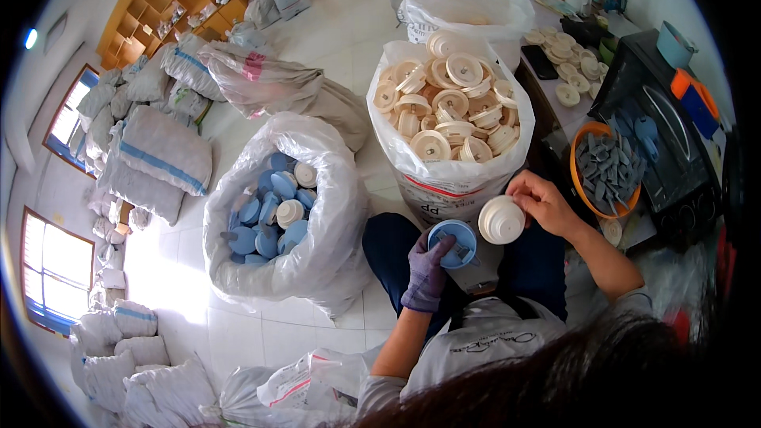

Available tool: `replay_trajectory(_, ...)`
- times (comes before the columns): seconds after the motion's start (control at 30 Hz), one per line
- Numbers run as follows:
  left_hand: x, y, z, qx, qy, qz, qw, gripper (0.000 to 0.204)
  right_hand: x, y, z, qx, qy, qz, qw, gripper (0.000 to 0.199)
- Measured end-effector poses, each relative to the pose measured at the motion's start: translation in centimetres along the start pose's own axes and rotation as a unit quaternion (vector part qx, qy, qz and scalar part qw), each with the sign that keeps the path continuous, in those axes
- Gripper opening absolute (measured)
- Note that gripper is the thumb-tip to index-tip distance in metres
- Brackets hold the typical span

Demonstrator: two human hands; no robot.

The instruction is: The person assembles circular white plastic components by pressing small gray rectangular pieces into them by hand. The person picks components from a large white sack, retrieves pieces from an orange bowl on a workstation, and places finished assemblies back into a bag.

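My left hand (426, 276), in a purple glove, grips a round blue plastic cup-shaped part (469, 251) over my lap, its hollow side facing up. A darker piece shows inside the hollow. My bare right hand (544, 200) pinches the edge of a cream, stepped round plastic part (501, 220), held just right of the blue one. Beyond my knees stands a white sack (432, 198) heaped with similar cream parts (464, 70). To the left, a clear-lined sack (230, 265) holds blue parts (265, 239), several with cream pieces on them.
At right, an orange basin (576, 178) holds grey flat pieces (606, 170), close to my right arm, beside a black oven-like box (674, 143). A phone (540, 63) and loose cream parts (583, 71) lie on the table behind. Filled sacks (162, 150) line the left.
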State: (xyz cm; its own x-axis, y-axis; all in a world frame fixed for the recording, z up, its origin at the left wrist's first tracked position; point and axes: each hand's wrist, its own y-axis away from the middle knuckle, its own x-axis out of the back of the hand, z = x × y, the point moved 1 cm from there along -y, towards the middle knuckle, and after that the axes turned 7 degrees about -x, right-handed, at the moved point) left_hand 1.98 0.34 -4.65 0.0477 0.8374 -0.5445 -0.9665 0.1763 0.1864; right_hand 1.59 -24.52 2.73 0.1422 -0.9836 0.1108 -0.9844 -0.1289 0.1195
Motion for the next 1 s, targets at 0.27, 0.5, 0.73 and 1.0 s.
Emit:
replay_trajectory(0.27,0.4,0.3,-1.1,0.010,-0.063,0.012,0.998,0.032,-0.6,2.1,2.4,-0.032,-0.085,-0.071,0.993,0.011)
replay_trajectory(0.5,-0.8,0.5,-2.8,0.047,-0.103,-0.025,0.993,0.036,-3.7,1.1,-0.8,0.144,0.277,-0.024,0.950,0.043)
replay_trajectory(0.73,-0.4,0.2,-3.2,0.034,-0.117,-0.028,0.992,0.038,-6.4,2.0,2.4,0.159,0.272,0.097,0.944,0.053)
replay_trajectory(1.0,-1.1,0.8,-0.8,0.124,-0.060,-0.020,0.990,0.039,-4.8,2.2,1.4,0.174,0.192,0.075,0.963,0.051)
